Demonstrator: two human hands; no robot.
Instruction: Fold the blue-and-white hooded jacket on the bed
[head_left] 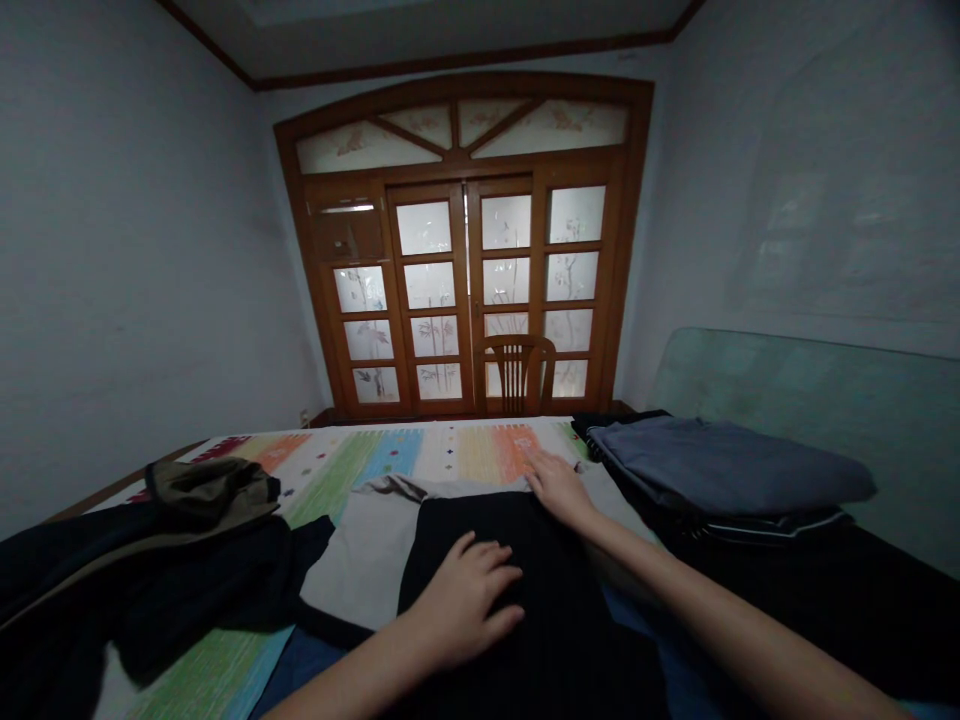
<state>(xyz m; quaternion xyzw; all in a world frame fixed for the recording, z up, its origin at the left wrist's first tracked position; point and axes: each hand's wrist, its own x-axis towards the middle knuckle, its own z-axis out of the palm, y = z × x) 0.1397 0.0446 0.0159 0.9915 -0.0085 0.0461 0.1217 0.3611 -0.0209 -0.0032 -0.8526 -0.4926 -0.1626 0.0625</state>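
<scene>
A black shirt with light grey sleeves [365, 553] lies spread in front of me on the bed. My left hand [469, 602] rests on its black middle part, palm down, with the fingers apart. Farther up, my right hand [559, 487] lies over the shirt's far right edge near the shoulder, its fingers stretched out. Neither hand grips anything that shows. The right grey sleeve is partly hidden behind my right forearm.
A rumpled dark jacket [217, 560] with an olive-brown lining lies on the left. Folded clothes, with a grey-blue one [727, 465] on top, are stacked at the right. Beneath is a colourful striped bedsheet [397, 455]. A wooden chair [517, 372] stands beyond the bed, before glazed doors.
</scene>
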